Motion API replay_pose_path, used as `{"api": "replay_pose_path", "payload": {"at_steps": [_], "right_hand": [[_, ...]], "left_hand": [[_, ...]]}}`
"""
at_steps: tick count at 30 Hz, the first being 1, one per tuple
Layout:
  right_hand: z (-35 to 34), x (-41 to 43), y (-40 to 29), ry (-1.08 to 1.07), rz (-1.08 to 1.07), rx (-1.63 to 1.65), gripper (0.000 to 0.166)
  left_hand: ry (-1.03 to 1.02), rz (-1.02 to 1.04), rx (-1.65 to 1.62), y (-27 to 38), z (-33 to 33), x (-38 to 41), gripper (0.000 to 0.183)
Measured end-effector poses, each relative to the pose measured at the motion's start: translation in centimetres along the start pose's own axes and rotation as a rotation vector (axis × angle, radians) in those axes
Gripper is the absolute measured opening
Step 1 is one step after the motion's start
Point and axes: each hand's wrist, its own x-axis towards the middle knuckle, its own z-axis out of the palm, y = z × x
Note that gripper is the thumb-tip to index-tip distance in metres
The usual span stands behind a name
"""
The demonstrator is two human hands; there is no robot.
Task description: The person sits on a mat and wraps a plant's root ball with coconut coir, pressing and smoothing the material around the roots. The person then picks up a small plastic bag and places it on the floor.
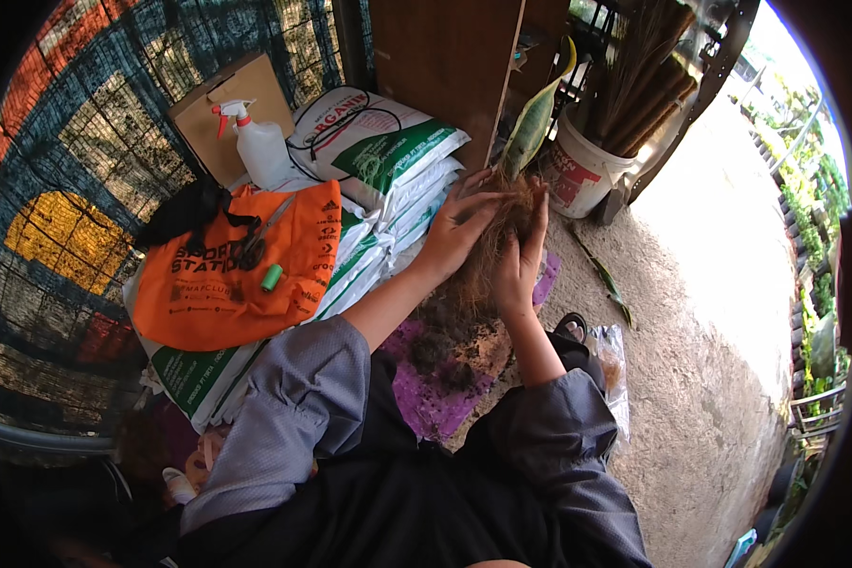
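A snake plant (529, 135) with yellow-edged green leaves stands upright between my hands. Brown coconut-like fibre (484, 273) surrounds its base and hangs down in loose strands. My left hand (461, 220) presses the fibre from the left, fingers spread across its top. From the right, my right hand (525, 263) cups it with the fingers pointing up. Whatever lies inside the fibre is hidden. Below, dark soil (433, 348) and bits of fibre lie on a purple sheet (415, 405) on the ground.
Stacked white-and-green sacks (405, 170) stand at left, bearing an orange bag (234, 312), scissors (255, 248), green twine roll (272, 277) and spray bottle (261, 149). A white bucket (586, 170) holds brooms. A cut leaf (600, 273) and clear plastic bag (610, 383) lie at right.
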Motion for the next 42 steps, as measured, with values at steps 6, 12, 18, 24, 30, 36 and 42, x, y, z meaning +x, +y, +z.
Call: {"api": "replay_pose_path", "payload": {"at_steps": [6, 12, 18, 24, 30, 36, 42], "right_hand": [[-1.0, -0.1, 0.8, -0.153, -0.033, -0.025, 0.044], [-1.1, -0.6, 1.7, -0.275, -0.064, -0.015, 0.067], [-1.2, -0.6, 1.7, -0.626, 0.423, 0.157, 0.086], [-0.5, -2.1, 2.9, -0.419, 0.775, 0.350, 0.068], [-1.3, -1.3, 3.5, -0.345, 0.777, 0.490, 0.068], [-2.9, 0.3, 1.6, -0.357, 0.692, 0.529, 0.073], [-3.5, 0.4, 1.8, -0.453, 0.366, 0.341, 0.079]], "left_hand": [[0.008, -0.074, -0.056, 0.2, 0.1, -0.2, 0.036], [0.197, -0.039, 0.018, -0.3, 0.6, -0.6, 0.054], [0.287, -0.269, 0.117, -3.8, -1.7, -0.9, 0.041], [0.260, -0.730, -0.379, -0.1, -1.1, -1.0, 0.047], [-0.053, -0.668, 0.001, 0.2, -4.6, 0.4, 0.065], [-0.060, -0.958, 0.141, -3.1, -5.1, 0.3, 0.072], [0.031, -0.731, -0.629, -3.4, -0.7, 0.0, 0.060]]}}
